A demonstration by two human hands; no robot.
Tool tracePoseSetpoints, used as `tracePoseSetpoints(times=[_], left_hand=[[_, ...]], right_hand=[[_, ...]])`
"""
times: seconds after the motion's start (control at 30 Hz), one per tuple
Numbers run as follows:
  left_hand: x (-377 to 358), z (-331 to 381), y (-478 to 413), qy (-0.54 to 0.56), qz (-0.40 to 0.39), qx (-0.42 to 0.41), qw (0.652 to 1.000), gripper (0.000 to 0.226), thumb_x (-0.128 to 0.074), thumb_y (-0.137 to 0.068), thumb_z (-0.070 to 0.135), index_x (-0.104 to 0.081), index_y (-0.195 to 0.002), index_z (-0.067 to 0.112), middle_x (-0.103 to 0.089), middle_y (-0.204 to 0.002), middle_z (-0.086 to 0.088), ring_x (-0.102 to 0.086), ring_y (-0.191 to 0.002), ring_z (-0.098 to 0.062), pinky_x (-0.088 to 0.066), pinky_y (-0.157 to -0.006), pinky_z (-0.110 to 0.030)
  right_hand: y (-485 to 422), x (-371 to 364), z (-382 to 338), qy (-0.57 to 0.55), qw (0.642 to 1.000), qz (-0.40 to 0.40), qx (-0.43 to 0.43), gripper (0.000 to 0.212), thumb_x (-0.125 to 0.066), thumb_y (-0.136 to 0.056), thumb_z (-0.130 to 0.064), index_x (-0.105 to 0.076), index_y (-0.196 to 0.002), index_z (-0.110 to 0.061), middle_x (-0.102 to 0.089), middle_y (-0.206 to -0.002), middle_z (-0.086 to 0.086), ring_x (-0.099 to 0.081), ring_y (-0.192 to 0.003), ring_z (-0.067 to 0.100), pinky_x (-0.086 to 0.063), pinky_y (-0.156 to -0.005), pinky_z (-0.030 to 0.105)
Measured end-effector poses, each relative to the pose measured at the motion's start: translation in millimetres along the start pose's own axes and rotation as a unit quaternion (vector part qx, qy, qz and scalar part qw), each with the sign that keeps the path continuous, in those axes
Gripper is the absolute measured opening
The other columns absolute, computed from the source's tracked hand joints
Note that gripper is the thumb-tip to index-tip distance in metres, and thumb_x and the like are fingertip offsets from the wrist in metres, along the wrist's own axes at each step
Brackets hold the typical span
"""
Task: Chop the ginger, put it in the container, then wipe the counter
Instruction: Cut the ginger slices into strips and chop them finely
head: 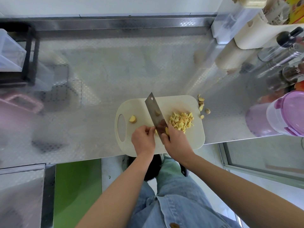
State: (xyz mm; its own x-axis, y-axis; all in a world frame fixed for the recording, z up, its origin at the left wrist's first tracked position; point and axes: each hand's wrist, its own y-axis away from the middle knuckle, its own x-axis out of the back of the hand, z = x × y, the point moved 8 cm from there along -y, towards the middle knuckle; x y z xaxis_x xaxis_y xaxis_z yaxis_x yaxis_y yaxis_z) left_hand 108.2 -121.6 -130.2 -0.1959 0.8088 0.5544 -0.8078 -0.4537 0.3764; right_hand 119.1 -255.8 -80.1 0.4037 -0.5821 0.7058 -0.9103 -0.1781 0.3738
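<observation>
Now chopping: my right fingers (pixel 164 137) grip the cleaver (pixel 155 112), my left fingers (pixel 150 131) pinch what seems ginger (pixel 156 131); next, steady slices.

No text is legible; the print on the packets (pixel 278 10) is too blurred.

The embossed stainless-steel worktop (pixel 107 71) carried a cream plastic chopping board (pixel 136 106) overhanging its near edge, pale ginger trimmings (pixel 201 104) just beside the board's far right corner, a lilac lidded plastic container (pixel 286 112) at right and a black rack (pixel 29 55) at left.
</observation>
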Motion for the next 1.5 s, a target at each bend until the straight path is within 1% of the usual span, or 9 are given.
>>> tracePoseSetpoints(times=[0.23,0.4,0.5,0.7,0.97,1.13,1.3,1.37,1.5], left_hand=[[1.5,4.2,2.5,-0.005,0.018,-0.004,1.0,0.024,-0.064,-0.089,0.022,-0.067,-0.071,0.006,-0.063,-0.064,-0.001,-0.058,-0.063,-0.021,-0.032,-0.057,-0.026],[3.7,7.4,3.7,-0.005,0.027,-0.008,1.0,0.023,-0.065,-0.088,0.02,-0.065,-0.069,0.007,-0.057,-0.061,0.004,-0.052,-0.06,-0.017,-0.024,-0.055,-0.024],[4.2,9.2,4.1,-0.008,0.024,-0.013,1.0,0.023,-0.066,-0.088,0.021,-0.066,-0.069,0.007,-0.057,-0.061,0.004,-0.051,-0.059,-0.017,-0.023,-0.053,-0.023],[5.5,10.2,2.1,-0.013,0.014,-0.005,1.0,0.023,-0.067,-0.088,0.023,-0.068,-0.073,0.006,-0.058,-0.063,0.002,-0.051,-0.061,-0.016,-0.023,-0.054,-0.023],[5.5,6.9,-3.0,-0.042,-0.021,0.009,0.999,0.021,-0.068,-0.086,0.027,-0.072,-0.077,0.008,-0.069,-0.07,-0.005,-0.061,-0.07,-0.021,-0.036,-0.061,-0.028],[5.4,7.7,-3.1,-0.053,-0.028,0.014,0.998,0.019,-0.068,-0.086,0.027,-0.073,-0.08,0.01,-0.07,-0.073,-0.005,-0.063,-0.073,-0.021,-0.035,-0.062,-0.027],[3.7,9.8,-2.9,-0.055,-0.032,0.008,0.998,0.017,-0.066,-0.087,0.028,-0.075,-0.084,0.014,-0.072,-0.076,-0.005,-0.064,-0.076,-0.021,-0.036,-0.064,-0.026],[3.7,11.6,-2.7,-0.063,-0.034,0.002,0.997,0.018,-0.064,-0.087,0.028,-0.076,-0.084,0.014,-0.073,-0.076,-0.005,-0.065,-0.077,-0.021,-0.036,-0.064,-0.026],[7.9,12.4,-1.2,-0.066,-0.019,0.003,0.998,0.016,-0.065,-0.086,0.024,-0.076,-0.085,0.012,-0.073,-0.081,-0.004,-0.064,-0.079,-0.02,-0.04,-0.067,-0.026]], right_hand=[[-4.4,-5.9,0.1,-0.005,1.0,0.003,-0.015,0.01,-0.045,-0.096,-0.015,-0.04,-0.088,-0.011,-0.049,-0.066,0.005,-0.046,-0.055,0.02,-0.034,-0.047,0.029],[-12.3,-10.5,-1.1,0.018,0.999,0.004,-0.026,0.012,-0.043,-0.097,-0.016,-0.037,-0.087,-0.013,-0.045,-0.065,0.0,-0.049,-0.061,0.023,-0.039,-0.053,0.034],[-16.8,-11.8,-3.6,0.018,0.999,0.006,-0.033,0.012,-0.041,-0.097,-0.018,-0.038,-0.087,-0.012,-0.05,-0.07,0.004,-0.051,-0.064,0.026,-0.044,-0.056,0.038],[-19.1,-7.4,-3.3,0.007,1.0,0.01,-0.028,0.014,-0.043,-0.096,-0.017,-0.038,-0.085,-0.01,-0.049,-0.066,0.006,-0.047,-0.059,0.026,-0.04,-0.053,0.037],[-18.7,-6.8,-4.2,0.02,0.999,0.021,-0.024,0.011,-0.044,-0.096,-0.016,-0.039,-0.088,-0.011,-0.05,-0.069,0.008,-0.046,-0.059,0.025,-0.036,-0.052,0.034],[-17.5,-8.4,-3.5,0.024,1.0,0.003,-0.012,0.009,-0.044,-0.096,-0.015,-0.038,-0.091,-0.012,-0.043,-0.064,-0.001,-0.043,-0.057,0.02,-0.033,-0.052,0.033],[-5.1,-13.0,5.0,0.047,0.999,-0.008,-0.008,0.012,-0.042,-0.097,-0.016,-0.045,-0.105,-0.008,-0.054,-0.073,0.008,-0.053,-0.064,0.027,-0.043,-0.056,0.037],[-8.1,-14.4,2.1,0.049,0.999,-0.005,-0.011,0.009,-0.042,-0.097,-0.016,-0.043,-0.101,-0.009,-0.055,-0.074,0.009,-0.052,-0.064,0.026,-0.043,-0.055,0.037],[-20.9,-7.2,-2.5,0.011,1.0,0.015,-0.023,0.013,-0.043,-0.097,-0.015,-0.036,-0.087,-0.011,-0.045,-0.064,0.002,-0.043,-0.056,0.021,-0.03,-0.049,0.033]])
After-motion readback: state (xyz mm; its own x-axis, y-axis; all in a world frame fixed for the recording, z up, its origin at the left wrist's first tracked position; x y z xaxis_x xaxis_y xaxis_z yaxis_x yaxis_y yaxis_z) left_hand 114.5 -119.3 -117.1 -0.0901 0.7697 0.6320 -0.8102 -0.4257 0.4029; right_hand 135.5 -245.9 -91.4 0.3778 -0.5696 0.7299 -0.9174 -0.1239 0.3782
